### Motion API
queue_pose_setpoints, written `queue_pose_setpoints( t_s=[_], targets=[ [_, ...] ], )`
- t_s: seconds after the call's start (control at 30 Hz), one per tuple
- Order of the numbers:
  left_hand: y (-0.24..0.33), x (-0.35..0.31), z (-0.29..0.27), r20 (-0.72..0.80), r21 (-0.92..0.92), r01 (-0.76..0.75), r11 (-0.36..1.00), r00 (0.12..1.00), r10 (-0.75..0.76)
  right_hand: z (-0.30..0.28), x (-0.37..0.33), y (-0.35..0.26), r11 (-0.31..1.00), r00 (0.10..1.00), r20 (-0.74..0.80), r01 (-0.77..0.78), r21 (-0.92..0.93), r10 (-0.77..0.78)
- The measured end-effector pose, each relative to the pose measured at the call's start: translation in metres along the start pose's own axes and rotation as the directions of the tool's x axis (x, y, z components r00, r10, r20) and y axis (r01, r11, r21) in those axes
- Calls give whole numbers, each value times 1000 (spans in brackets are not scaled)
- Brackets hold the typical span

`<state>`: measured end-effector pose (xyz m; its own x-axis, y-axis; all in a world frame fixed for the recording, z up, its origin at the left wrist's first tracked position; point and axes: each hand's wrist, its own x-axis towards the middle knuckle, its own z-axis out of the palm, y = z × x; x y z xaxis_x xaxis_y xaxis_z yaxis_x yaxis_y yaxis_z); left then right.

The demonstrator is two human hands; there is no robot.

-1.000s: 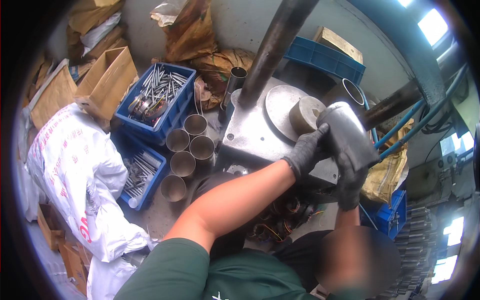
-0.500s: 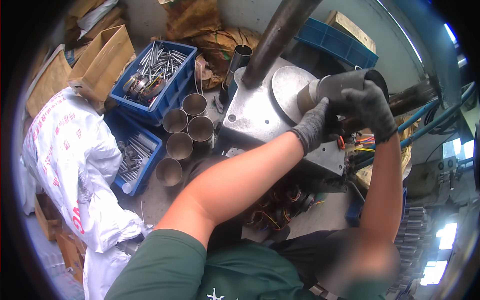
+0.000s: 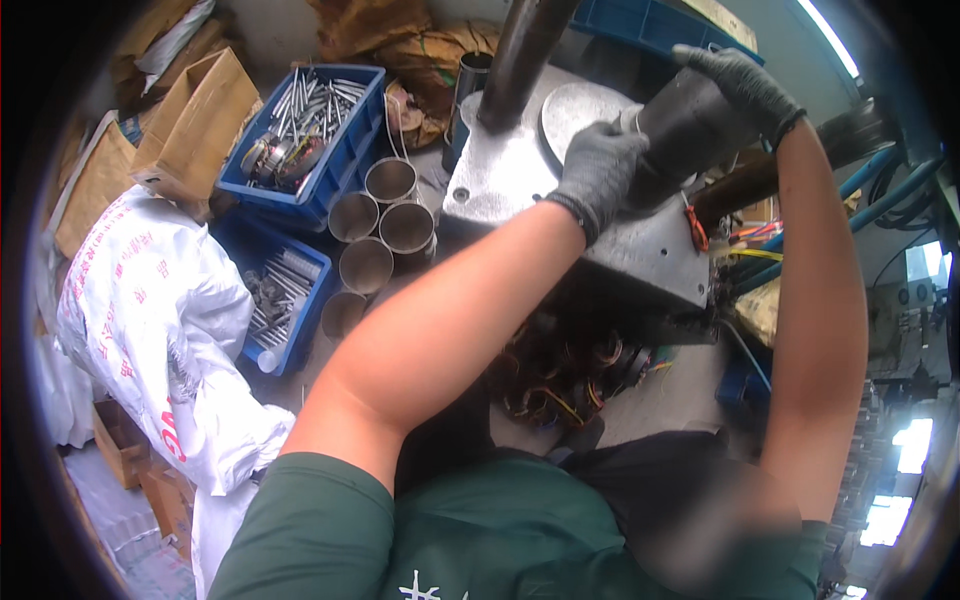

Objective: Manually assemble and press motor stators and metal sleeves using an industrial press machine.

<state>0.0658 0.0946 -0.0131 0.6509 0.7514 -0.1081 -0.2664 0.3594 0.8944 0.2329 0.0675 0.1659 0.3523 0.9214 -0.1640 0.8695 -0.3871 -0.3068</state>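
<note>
A dark metal cylinder (image 3: 690, 125) leans over the round plate (image 3: 575, 115) on a pale metal block. Its narrower, lighter end piece (image 3: 628, 120) sits at the plate side. My left hand (image 3: 605, 170), in a grey glove, closes on the cylinder's near left side; some fingertips are hidden. Over the cylinder's raised far end lies my right hand (image 3: 745, 85), also gloved. Its fingers stretch out to the left past the edge, and its palm appears to touch the cylinder; the contact is partly hidden.
A thick dark post (image 3: 525, 60) rises behind the block (image 3: 640, 250). Several open metal tubes (image 3: 390, 180) stand on the floor to the left, beside blue crates (image 3: 375, 110) of metal rods. Wired parts (image 3: 570, 375) lie below the block. A white sack (image 3: 150, 300) leans at far left.
The cylinder has tilted up, its far end rising. My right hand has moved up from its side to its end, with the fingers straightened. My left hand has shifted up and left.
</note>
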Motion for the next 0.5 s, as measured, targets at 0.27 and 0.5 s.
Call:
queue_pose_setpoints(
  t_s=[0.27, 0.5],
  targets=[
    [24, -3, 3, 40, -241, 120, 963, 993, -113, 11, -40, 27, 516, 246, -484, 85, -852, -840],
    [30, -10, -3, 47, -163, 66, 984, 997, -59, 192, -176, -12, 757, 647, -401, 607, -244, -648]
  ],
)
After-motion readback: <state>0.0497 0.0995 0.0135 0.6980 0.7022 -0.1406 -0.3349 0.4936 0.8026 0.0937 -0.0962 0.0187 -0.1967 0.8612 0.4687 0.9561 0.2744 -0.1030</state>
